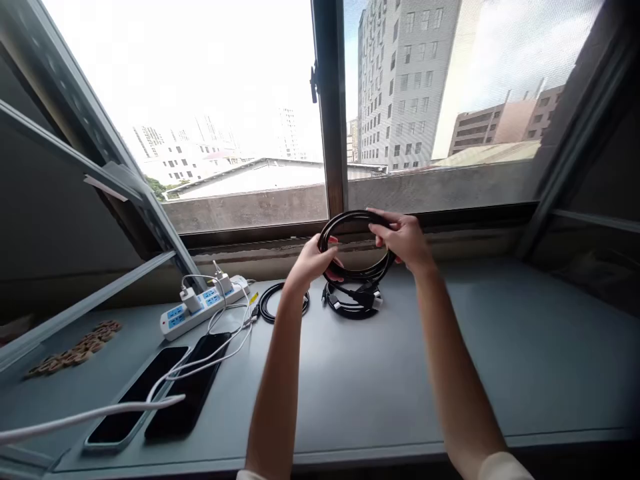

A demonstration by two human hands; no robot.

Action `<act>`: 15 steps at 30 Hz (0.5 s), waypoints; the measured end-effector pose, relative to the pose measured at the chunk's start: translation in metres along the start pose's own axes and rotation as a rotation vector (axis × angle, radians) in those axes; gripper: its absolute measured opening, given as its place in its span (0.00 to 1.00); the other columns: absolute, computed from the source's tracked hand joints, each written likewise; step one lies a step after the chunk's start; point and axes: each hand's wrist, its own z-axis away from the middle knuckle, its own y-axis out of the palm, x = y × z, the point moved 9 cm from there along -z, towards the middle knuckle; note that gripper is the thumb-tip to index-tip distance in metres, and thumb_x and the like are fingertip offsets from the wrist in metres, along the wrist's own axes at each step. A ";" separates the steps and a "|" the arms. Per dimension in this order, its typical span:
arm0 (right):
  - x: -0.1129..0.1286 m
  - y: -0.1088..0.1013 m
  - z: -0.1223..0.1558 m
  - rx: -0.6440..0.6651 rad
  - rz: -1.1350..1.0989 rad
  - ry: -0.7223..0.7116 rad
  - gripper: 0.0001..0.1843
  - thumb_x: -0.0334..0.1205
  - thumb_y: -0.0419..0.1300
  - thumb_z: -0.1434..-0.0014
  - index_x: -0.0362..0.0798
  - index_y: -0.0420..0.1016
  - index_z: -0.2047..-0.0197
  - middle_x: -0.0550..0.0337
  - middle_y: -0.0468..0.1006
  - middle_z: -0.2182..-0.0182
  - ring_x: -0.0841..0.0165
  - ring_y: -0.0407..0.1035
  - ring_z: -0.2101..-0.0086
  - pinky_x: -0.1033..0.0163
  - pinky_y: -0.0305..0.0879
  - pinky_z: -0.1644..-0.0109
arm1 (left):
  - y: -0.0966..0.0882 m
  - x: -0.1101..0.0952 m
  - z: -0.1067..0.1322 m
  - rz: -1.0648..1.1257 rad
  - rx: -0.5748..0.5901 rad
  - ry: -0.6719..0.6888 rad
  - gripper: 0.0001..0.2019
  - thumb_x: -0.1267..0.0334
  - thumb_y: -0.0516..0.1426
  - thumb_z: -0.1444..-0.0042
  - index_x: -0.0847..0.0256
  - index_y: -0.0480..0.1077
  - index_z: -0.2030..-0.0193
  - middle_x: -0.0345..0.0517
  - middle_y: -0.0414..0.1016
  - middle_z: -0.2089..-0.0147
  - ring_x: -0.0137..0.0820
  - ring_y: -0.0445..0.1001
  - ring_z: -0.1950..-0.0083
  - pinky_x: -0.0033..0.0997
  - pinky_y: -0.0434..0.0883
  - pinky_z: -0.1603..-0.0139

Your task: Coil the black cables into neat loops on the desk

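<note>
Between my two hands a coiled black cable (356,273) is held up in a loop above the shelf. My left hand (316,261) is closed round the coil's left side, thumb in front. My right hand (403,239) pinches its upper right side. A dark plug end hangs at the bottom of the loop. Just below and behind lies another coiled black cable (350,311) with silvery connectors, partly hidden by the held one. Left of that, a thinner black cable coil (267,313) rests on the surface, partly covered by my left wrist.
On the left stands a white power strip (203,308) with chargers plugged in. White cords (200,363) run over two phones (137,393) near the front edge. Small brown rings (80,350) lie farther left. A metal frame (145,193) and a window (240,120) bound the grey shelf (380,393).
</note>
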 end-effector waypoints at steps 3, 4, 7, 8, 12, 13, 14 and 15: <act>-0.046 0.019 -0.009 0.112 0.082 0.146 0.16 0.26 0.58 0.43 0.43 0.75 0.52 0.64 0.72 0.77 0.76 0.59 0.85 0.77 0.50 0.90 | 0.007 0.042 -0.025 -0.095 -0.017 -0.129 0.14 0.71 0.48 0.42 0.66 0.57 0.49 0.38 0.68 0.77 0.27 0.68 0.83 0.27 0.70 0.79; -0.060 0.027 -0.009 0.172 0.097 0.196 0.12 0.24 0.59 0.43 0.40 0.76 0.56 0.63 0.72 0.77 0.76 0.60 0.85 0.76 0.52 0.89 | 0.008 0.056 -0.032 -0.134 -0.033 -0.168 0.14 0.70 0.48 0.41 0.67 0.57 0.47 0.39 0.68 0.76 0.27 0.68 0.82 0.28 0.70 0.79; -0.101 0.045 -0.005 0.374 0.125 0.343 0.06 0.25 0.58 0.39 0.38 0.74 0.58 0.62 0.73 0.74 0.77 0.62 0.84 0.76 0.56 0.85 | 0.011 0.092 -0.045 -0.263 -0.056 -0.263 0.15 0.63 0.50 0.38 0.66 0.60 0.47 0.44 0.71 0.66 0.26 0.71 0.74 0.29 0.72 0.73; -0.113 0.049 -0.002 0.429 0.136 0.391 0.04 0.27 0.58 0.37 0.38 0.72 0.58 0.61 0.72 0.73 0.76 0.64 0.82 0.76 0.58 0.83 | 0.012 0.101 -0.047 -0.310 -0.057 -0.291 0.15 0.60 0.51 0.39 0.66 0.62 0.48 0.46 0.70 0.62 0.27 0.71 0.69 0.30 0.73 0.69; -0.155 0.055 0.010 0.540 0.210 0.592 0.05 0.34 0.59 0.35 0.39 0.70 0.59 0.60 0.70 0.69 0.74 0.66 0.76 0.72 0.67 0.75 | 0.017 0.122 -0.050 -0.546 -0.088 -0.346 0.16 0.59 0.54 0.41 0.64 0.64 0.49 0.50 0.68 0.51 0.34 0.71 0.55 0.40 0.72 0.57; -0.164 0.056 0.013 0.541 0.230 0.637 0.06 0.34 0.59 0.34 0.39 0.70 0.59 0.59 0.70 0.68 0.73 0.67 0.74 0.70 0.68 0.73 | 0.018 0.123 -0.050 -0.608 -0.103 -0.346 0.16 0.60 0.55 0.41 0.64 0.64 0.48 0.51 0.67 0.50 0.36 0.70 0.53 0.42 0.71 0.55; -0.171 0.057 0.015 0.536 0.244 0.675 0.06 0.35 0.58 0.34 0.39 0.70 0.58 0.59 0.70 0.67 0.72 0.67 0.73 0.69 0.69 0.71 | 0.019 0.123 -0.050 -0.667 -0.118 -0.343 0.16 0.60 0.55 0.41 0.64 0.64 0.48 0.51 0.67 0.49 0.37 0.69 0.51 0.44 0.70 0.53; -0.177 0.059 0.017 0.526 0.252 0.704 0.06 0.35 0.58 0.34 0.39 0.69 0.58 0.58 0.70 0.66 0.71 0.68 0.71 0.68 0.70 0.70 | 0.021 0.121 -0.049 -0.719 -0.134 -0.340 0.17 0.60 0.55 0.41 0.64 0.64 0.48 0.51 0.66 0.48 0.37 0.69 0.50 0.45 0.69 0.52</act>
